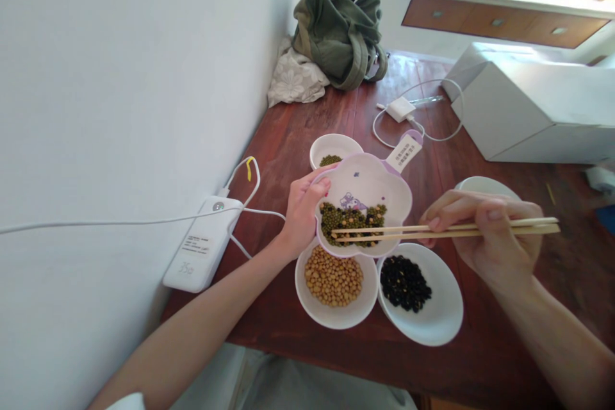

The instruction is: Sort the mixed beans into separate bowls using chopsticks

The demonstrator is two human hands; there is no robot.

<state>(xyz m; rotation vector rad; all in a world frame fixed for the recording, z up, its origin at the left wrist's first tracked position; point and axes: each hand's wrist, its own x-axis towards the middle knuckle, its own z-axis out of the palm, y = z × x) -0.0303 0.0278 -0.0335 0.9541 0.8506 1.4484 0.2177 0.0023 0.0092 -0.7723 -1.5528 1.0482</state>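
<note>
Here chopsticks (444, 229) cross the tilted dish (364, 182) rim

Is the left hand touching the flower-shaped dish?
Touching. The head view shows the left hand gripping the dish rim, thumb over the edge.

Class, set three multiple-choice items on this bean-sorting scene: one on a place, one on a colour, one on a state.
1. Where is the white bowl of black beans?
A. right of the yellow-bean bowl
B. beside the green bag
C. on the white box

2. What colour are the beans in the white bowl nearest the left hand?
A. red
B. yellow
C. white

3. What does the right hand hold?
A. a spoon
B. nothing
C. wooden chopsticks

Answers: 1 A, the bowls sit side by side; 2 B, pale yellow beans fill it; 3 C, the fingers grip both sticks.
</note>
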